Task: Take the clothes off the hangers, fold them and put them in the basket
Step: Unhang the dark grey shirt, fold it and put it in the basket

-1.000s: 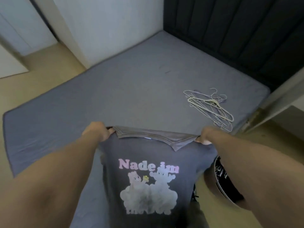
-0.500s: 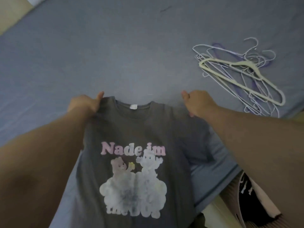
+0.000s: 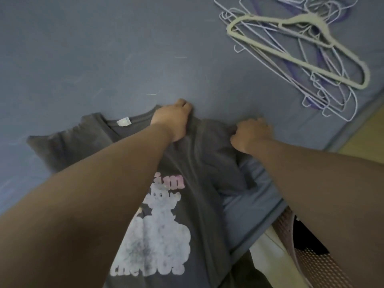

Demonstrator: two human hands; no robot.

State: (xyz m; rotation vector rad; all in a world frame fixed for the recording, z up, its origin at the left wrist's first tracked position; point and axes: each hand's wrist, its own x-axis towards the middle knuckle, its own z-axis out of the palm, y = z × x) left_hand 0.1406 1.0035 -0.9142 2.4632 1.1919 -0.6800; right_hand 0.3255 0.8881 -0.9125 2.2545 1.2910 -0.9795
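down on the bed (image 3: 104, 59) now: t-shirt (image 3: 199, 154) clutched at twelve o'clock in left grip (image 3: 172, 119) and right grip (image 3: 251, 134), fold likely next.

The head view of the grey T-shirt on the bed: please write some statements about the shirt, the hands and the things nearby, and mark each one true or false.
1. The T-shirt lies on the bed with its print facing up. True.
2. The T-shirt hangs on the cream hanger. False: the cream hanger lies on the bed, apart from the shirt.
3. The left hand and the right hand both grip the shirt near its top, with curled fingers. True.
4. The basket stands on the bed. False: the basket is off the bed, below its near edge, under the right arm.
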